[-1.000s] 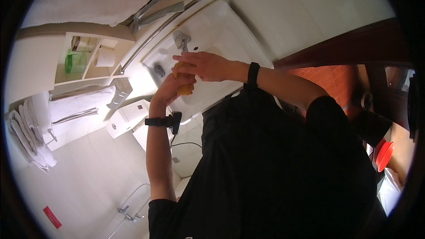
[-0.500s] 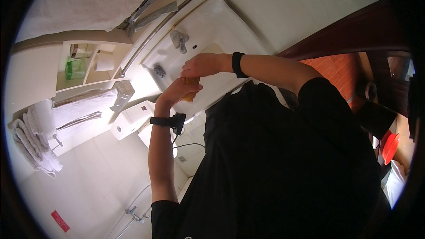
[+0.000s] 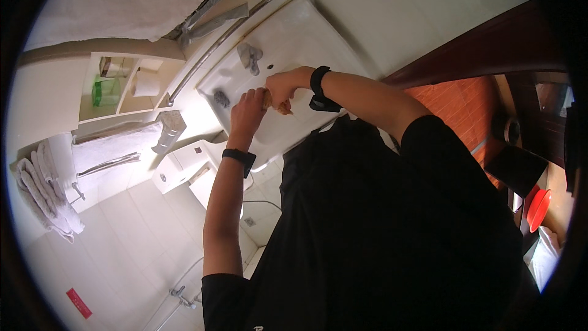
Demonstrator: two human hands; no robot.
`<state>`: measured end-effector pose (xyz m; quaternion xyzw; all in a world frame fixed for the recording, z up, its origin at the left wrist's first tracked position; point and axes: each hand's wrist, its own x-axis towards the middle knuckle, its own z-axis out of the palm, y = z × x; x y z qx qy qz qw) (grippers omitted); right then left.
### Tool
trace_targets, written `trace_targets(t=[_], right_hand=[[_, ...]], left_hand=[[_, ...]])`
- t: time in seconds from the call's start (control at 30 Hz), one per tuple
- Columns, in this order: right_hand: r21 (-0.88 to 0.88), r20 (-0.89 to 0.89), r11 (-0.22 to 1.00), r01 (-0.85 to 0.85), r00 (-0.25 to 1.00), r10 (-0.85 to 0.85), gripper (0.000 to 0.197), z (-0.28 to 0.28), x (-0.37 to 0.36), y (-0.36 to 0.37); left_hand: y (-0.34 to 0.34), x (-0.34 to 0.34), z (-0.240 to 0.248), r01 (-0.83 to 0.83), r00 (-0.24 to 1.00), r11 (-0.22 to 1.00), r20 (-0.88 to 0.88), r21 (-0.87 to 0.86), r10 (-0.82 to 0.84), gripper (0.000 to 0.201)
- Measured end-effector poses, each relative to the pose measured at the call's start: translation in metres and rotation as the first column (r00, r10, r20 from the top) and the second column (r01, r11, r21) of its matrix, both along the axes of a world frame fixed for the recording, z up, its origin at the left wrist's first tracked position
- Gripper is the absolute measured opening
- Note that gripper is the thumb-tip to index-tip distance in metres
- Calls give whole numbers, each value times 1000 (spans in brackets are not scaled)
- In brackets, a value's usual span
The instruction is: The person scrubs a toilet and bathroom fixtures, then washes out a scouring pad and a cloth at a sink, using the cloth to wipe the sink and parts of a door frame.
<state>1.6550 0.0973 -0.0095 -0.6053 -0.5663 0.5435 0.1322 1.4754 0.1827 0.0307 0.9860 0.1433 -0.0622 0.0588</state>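
- One view, head camera: you are closing both hands over the white ceramic sink (image 3: 294, 43), left hand (image 3: 247, 112) and right hand (image 3: 280, 87) gripping a small orange-tan object (image 3: 274, 102) between them.
- You are likely handling something light and wet, probably slippery; grip its middle.
- You are working below the metal faucet (image 3: 250, 56), glossy basin underneath.

Single head-worn fisheye view, tilted steeply, aimed down at white sink (image 3: 306, 43) from close above; scene seen rotated, straight edges bent near picture rim.
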Motion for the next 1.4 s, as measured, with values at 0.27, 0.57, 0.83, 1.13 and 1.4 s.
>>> trace_targets(t=[0.27,0.57,0.83,1.13,1.4], right_hand=[[-188,-328,982,-7,943,-55,25,-6,17,-3],[-201,-619,893,403,654,-434,64,-6,22,-29],[-250,-589,718,649,487,-645,48,-17,11,-22],[-243,-478,884,399,744,-467,69,30,16,-35],[-185,-490,853,488,707,-510,64,52,11,-35]], left_hand=[[-9,13,7,-90,995,995,-30,29,91,41],[-10,17,8,-374,923,905,16,-201,385,37],[-8,5,-12,-439,864,863,145,-248,481,57],[-16,8,27,-373,924,915,30,-155,382,67],[8,-5,-8,-427,832,725,78,-541,549,45]])
